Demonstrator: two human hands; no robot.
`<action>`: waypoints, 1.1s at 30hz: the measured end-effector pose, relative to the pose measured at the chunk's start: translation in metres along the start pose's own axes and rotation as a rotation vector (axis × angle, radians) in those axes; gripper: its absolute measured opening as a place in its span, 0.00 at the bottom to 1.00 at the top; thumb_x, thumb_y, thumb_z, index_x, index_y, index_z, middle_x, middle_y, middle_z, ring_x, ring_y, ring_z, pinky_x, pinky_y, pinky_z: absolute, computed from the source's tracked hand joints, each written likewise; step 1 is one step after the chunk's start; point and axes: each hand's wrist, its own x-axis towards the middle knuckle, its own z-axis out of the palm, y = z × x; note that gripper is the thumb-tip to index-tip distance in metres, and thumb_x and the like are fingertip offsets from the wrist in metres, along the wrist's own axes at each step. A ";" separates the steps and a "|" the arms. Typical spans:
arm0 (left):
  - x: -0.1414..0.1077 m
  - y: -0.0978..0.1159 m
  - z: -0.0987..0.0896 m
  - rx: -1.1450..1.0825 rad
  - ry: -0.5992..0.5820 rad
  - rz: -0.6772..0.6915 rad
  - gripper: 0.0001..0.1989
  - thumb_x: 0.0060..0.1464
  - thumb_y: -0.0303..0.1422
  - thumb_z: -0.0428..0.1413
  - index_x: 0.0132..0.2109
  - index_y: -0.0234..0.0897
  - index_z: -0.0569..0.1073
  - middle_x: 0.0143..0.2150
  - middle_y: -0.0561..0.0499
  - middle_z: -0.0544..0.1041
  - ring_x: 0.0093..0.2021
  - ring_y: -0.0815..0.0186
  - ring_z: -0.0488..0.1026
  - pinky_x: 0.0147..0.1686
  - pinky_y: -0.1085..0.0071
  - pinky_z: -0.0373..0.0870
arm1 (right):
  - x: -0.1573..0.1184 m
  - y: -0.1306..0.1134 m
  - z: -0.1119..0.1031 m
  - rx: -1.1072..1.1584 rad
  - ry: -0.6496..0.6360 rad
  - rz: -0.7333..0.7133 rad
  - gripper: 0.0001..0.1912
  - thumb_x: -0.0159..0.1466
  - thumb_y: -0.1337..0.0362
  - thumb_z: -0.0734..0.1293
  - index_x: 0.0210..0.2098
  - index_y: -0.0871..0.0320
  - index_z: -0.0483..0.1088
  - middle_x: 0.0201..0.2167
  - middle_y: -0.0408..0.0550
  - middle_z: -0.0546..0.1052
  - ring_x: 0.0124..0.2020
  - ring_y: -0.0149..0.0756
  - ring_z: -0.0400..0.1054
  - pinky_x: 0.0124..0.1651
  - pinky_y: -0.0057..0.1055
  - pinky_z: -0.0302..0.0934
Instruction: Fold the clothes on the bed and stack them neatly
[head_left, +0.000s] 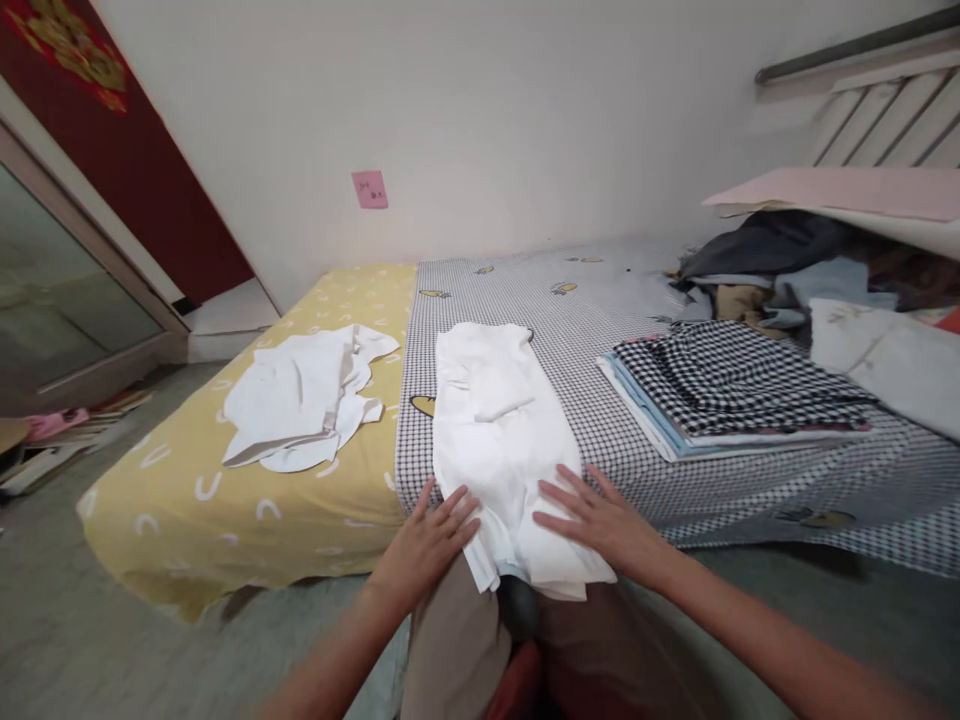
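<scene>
A long white garment (499,440), folded lengthwise, lies across the edge of the bed, its near end hanging over the front toward my knees. A smaller folded flap sits on top of it around the middle. My left hand (435,540) rests on its near left edge with the fingers spread. On the near right side, my right hand (600,515) lies flat on the cloth, fingers apart. Whether the garment is a shirt or something else I cannot tell.
Another white garment (300,395) lies loosely on the yellow sheet (165,500) at left. On the checked sheet (574,365), a folded stack topped by a black-and-white checked cloth (735,375) stands at right. Behind it are piled clothes (795,270). A pink note (370,189) hangs on the wall.
</scene>
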 end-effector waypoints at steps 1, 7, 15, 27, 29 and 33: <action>-0.002 -0.001 -0.001 -0.018 -0.003 0.015 0.20 0.67 0.31 0.47 0.65 0.46 0.66 0.70 0.51 0.65 0.71 0.60 0.58 0.71 0.45 0.49 | 0.007 0.002 -0.001 0.089 -0.042 -0.093 0.38 0.65 0.79 0.64 0.67 0.37 0.58 0.69 0.43 0.62 0.72 0.47 0.45 0.70 0.62 0.47; -0.008 -0.002 -0.021 -0.057 0.014 -0.001 0.23 0.68 0.28 0.45 0.67 0.45 0.61 0.71 0.49 0.63 0.73 0.64 0.52 0.73 0.49 0.35 | 0.016 0.019 0.003 0.445 -0.165 -0.114 0.29 0.67 0.75 0.65 0.62 0.38 0.66 0.63 0.41 0.71 0.66 0.39 0.60 0.71 0.54 0.48; 0.027 -0.009 -0.036 -0.210 0.015 -0.023 0.17 0.67 0.29 0.46 0.59 0.44 0.70 0.70 0.50 0.64 0.72 0.61 0.54 0.72 0.48 0.36 | 0.001 0.030 0.014 0.501 -0.051 -0.029 0.27 0.69 0.73 0.63 0.61 0.37 0.67 0.60 0.38 0.73 0.64 0.37 0.64 0.72 0.52 0.48; 0.033 0.027 -0.014 -0.439 -0.218 -1.199 0.22 0.62 0.48 0.51 0.48 0.36 0.77 0.57 0.33 0.76 0.62 0.41 0.68 0.58 0.41 0.61 | 0.009 -0.006 0.025 0.338 0.093 -0.197 0.23 0.68 0.70 0.65 0.60 0.44 0.70 0.58 0.42 0.76 0.64 0.39 0.65 0.71 0.51 0.51; 0.047 0.026 -0.010 -0.376 -0.274 -1.180 0.24 0.60 0.50 0.53 0.49 0.36 0.78 0.61 0.30 0.71 0.66 0.38 0.61 0.59 0.38 0.58 | 0.008 -0.003 0.026 0.293 0.095 -0.213 0.22 0.68 0.68 0.65 0.60 0.44 0.69 0.58 0.42 0.76 0.63 0.39 0.66 0.71 0.50 0.51; 0.068 0.023 -0.005 -0.319 -0.266 -1.255 0.21 0.55 0.45 0.60 0.44 0.30 0.80 0.55 0.26 0.73 0.61 0.36 0.65 0.58 0.41 0.60 | 0.001 0.001 0.033 0.164 0.121 -0.233 0.18 0.70 0.65 0.63 0.58 0.46 0.71 0.59 0.41 0.75 0.62 0.40 0.66 0.72 0.47 0.49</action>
